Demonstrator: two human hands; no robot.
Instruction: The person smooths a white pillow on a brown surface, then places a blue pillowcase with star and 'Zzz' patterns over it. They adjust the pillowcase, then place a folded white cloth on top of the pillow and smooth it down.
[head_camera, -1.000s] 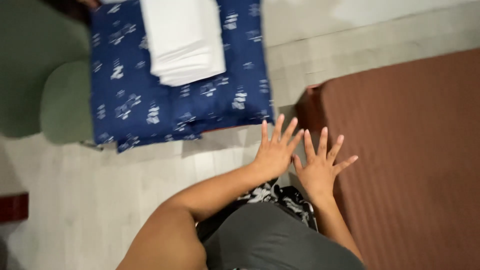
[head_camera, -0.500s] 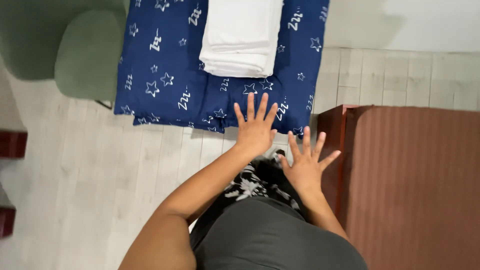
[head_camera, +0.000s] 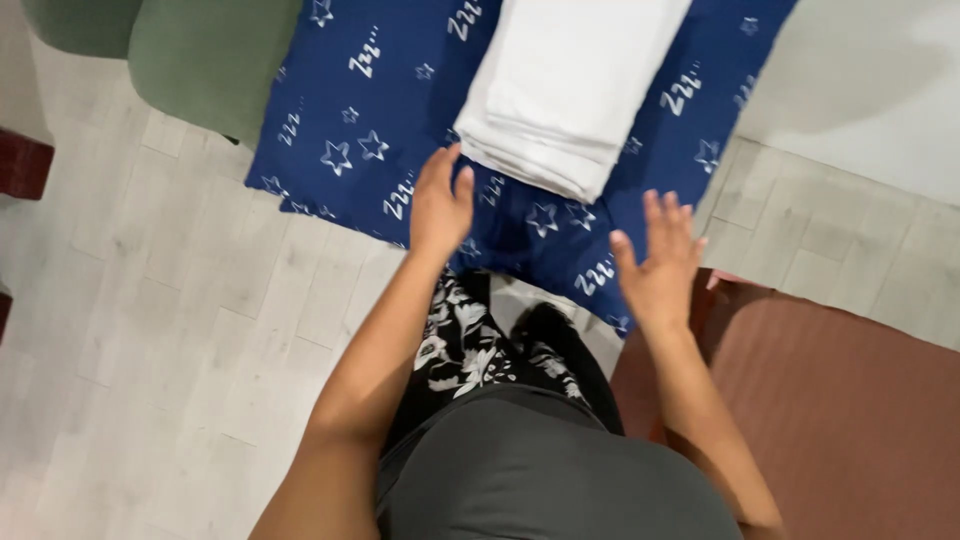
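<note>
Over the pale plank floor, going left to right: a green chair stands at the upper left, with the near left corner of a navy star-printed pillow beside it. The left hand hovers open over the pillow's near edge, fingers loosely together, gripping nothing. A folded white sheet lies on the pillow's middle, probably light, soft and floppy, best lifted from beneath its folded near edge. The right hand is spread open and empty near the pillow's right corner, above a brown mattress.
</note>
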